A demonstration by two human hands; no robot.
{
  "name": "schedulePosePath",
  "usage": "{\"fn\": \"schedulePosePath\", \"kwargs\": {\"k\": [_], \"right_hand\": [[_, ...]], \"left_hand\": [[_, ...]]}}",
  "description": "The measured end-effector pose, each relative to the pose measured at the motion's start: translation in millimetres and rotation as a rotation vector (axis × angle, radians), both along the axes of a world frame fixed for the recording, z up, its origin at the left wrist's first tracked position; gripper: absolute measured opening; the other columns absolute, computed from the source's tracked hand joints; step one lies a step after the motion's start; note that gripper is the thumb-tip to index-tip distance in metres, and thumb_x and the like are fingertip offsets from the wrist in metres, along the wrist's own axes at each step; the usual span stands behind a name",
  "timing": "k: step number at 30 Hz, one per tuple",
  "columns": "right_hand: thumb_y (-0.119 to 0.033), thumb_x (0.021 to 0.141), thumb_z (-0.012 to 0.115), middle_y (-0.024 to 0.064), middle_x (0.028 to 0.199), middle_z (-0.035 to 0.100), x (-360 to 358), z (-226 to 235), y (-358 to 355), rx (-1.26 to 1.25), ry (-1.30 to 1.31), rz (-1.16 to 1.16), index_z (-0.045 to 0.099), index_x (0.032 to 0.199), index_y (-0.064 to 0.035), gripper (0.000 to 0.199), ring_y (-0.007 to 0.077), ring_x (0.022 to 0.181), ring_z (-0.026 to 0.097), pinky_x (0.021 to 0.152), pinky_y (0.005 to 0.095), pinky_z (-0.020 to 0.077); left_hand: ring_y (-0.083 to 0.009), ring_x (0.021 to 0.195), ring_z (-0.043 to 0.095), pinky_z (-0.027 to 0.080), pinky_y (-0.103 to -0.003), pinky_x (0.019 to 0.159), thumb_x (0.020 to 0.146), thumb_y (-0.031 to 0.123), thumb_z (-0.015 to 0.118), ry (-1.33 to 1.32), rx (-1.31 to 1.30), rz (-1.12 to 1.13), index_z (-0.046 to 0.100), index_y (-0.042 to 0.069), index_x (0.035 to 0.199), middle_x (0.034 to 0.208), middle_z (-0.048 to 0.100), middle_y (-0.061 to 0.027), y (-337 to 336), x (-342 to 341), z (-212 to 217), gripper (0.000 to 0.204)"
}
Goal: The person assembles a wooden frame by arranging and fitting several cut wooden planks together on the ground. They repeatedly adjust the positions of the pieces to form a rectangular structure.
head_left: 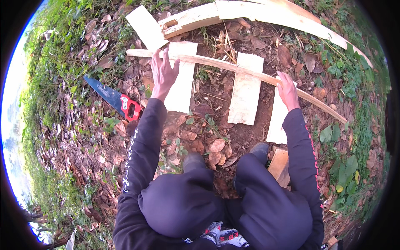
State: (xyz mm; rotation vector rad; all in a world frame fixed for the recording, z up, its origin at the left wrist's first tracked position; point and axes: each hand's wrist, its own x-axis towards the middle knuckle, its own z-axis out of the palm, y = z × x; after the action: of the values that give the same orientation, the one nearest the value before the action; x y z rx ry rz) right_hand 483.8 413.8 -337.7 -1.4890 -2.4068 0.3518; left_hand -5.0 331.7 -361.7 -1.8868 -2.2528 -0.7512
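A long, thin wooden strip (216,62) lies crosswise over three short pale boards: a left board (181,89), a middle board (246,93) and a right board (277,121). My left hand (163,76) is at the strip's left part, over the left board, fingers stretched out and thumb apart. Toward the other end, my right hand (287,91) has its fingers closed on the strip above the right board. To the left of my left forearm rests a handsaw (112,96) with a dark blade and a red handle.
Another short board (146,28) leans against a thick notched timber (193,20) at the far side. Long pale planks (283,24) stretch away to the far right. A wood block (279,167) sits beside my right foot. Dry leaves and green plants cover the ground around.
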Motion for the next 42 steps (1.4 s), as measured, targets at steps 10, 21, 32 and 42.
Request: {"fn": "schedulePosePath", "kwargs": {"k": [10,21,32,42], "right_hand": [[-0.039,0.074,0.083,0.0260,0.147,0.033,22.7,-48.4,-143.0,-0.140,-0.284,-0.652,0.037,0.147,0.0040,0.096,0.0455,0.134,0.035,0.109,0.0553,0.0367],[-0.030,0.088,0.058,0.0297,0.120,0.065,83.8,-17.3,-119.0,-0.215,0.036,-0.558,0.057,0.135,0.0026,0.057,0.0428,0.113,0.062,0.100,0.0462,0.0481],[-0.031,0.095,0.055,0.0257,0.109,0.070,127.7,-22.4,-117.2,-0.214,0.107,-0.577,0.067,0.121,0.0000,0.042,0.0408,0.107,0.064,0.095,0.0448,0.0472],[-0.029,0.093,0.055,0.0252,0.103,0.071,134.7,-14.5,-115.6,-0.271,0.185,-0.583,0.068,0.117,0.0001,0.039,0.0373,0.099,0.068,0.088,0.0418,0.0495]], "left_hand": [[-0.0464,0.137,0.037,0.035,-0.056,0.109,0.084,0.047,0.071,-0.023,-0.434,0.108,0.037,0.002,0.152,0.146,0.036,-0.0345,-42.4,67.1,-2.7,0.087],[-0.0478,0.083,0.063,0.054,-0.056,0.075,0.088,0.017,0.059,-0.152,-0.129,-0.169,0.045,-0.001,0.137,0.104,0.061,-0.0323,-23.8,8.3,-3.1,0.055],[-0.0483,0.106,0.063,0.050,-0.056,0.090,0.093,0.018,0.057,-0.248,-0.155,0.069,0.050,0.008,0.138,0.118,0.063,-0.0326,-35.5,-24.9,23.5,0.047],[-0.0395,0.107,0.057,0.055,-0.047,0.087,0.080,0.006,0.065,-0.135,0.039,0.036,0.023,0.019,0.159,0.124,0.044,-0.0235,-26.6,-17.7,42.8,0.091]]}}
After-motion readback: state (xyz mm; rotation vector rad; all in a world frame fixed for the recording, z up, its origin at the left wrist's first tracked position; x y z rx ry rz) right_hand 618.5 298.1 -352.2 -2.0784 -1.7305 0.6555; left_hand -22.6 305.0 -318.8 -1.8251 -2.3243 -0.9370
